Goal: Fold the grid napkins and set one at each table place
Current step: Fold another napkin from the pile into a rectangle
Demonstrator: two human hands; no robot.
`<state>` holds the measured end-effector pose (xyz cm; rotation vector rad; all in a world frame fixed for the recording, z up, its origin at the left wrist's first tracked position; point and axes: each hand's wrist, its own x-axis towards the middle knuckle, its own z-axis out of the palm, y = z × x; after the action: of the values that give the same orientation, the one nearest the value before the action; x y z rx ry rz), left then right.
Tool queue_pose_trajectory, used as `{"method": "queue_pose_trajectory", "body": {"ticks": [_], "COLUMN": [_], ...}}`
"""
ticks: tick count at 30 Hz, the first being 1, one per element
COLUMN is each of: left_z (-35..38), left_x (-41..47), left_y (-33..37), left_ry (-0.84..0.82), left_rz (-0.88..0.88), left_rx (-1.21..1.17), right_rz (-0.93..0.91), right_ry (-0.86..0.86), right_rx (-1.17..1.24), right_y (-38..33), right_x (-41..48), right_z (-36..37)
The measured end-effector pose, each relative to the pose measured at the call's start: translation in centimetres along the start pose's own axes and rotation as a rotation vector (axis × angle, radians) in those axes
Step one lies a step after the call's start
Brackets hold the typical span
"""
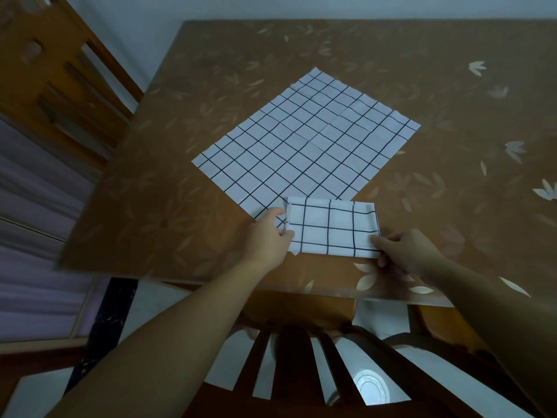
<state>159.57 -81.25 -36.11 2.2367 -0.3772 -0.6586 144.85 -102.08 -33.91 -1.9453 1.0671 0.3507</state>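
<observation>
Folded napkin [333, 229]: a white rectangle with a dark grid, lying flat at the 6 o'clock edge of the counter [168, 224]. The left hand [268, 239] is at the 9 o'clock edge of the folded napkin, its fingers [286, 233] curled against that edge and the thumb extended beside the far left corner. The right hand [404, 251] is at the 4 o'clock corner and pinches it, thumb on top and fingers underneath. Unfolded napkin [304, 143]: spread flat at the counter centre, at 12 o'clock from the folded napkin and turned corner-on; its near corner runs under the folded napkin. One chair [301, 357] stands at 6 o'clock, tucked against the counter edge. A second chair [60, 70] stands at 10 o'clock.
</observation>
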Motion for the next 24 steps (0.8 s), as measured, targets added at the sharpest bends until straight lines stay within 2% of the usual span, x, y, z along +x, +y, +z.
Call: {"method": "queue_pose_trajectory", "body": {"ticks": [3, 12, 19, 24], "left_z": [-0.1, 0.0, 0.0, 0.0], "left_x": [0.1, 0.2, 0.5, 0.7], "left_y": [0.0, 0.2, 0.2, 0.1], "left_ry": [-0.023, -0.064, -0.068, -0.073], "left_rz": [0.026, 0.172, 0.165, 0.165], "left_rx": [0.03, 0.346, 0.395, 0.42], "right_rz": [0.001, 0.021, -0.068, -0.087], "right_ry": [-0.002, 0.032, 0.172, 0.206], "right_rx": [-0.013, -0.072, -0.164, -0.222], "right_y": [-0.1, -0.4, 0.0, 0.2], "right_x": [0.2, 1.0, 1.8, 2.0], "right_z": [0.1, 0.4, 0.9, 1.2]}}
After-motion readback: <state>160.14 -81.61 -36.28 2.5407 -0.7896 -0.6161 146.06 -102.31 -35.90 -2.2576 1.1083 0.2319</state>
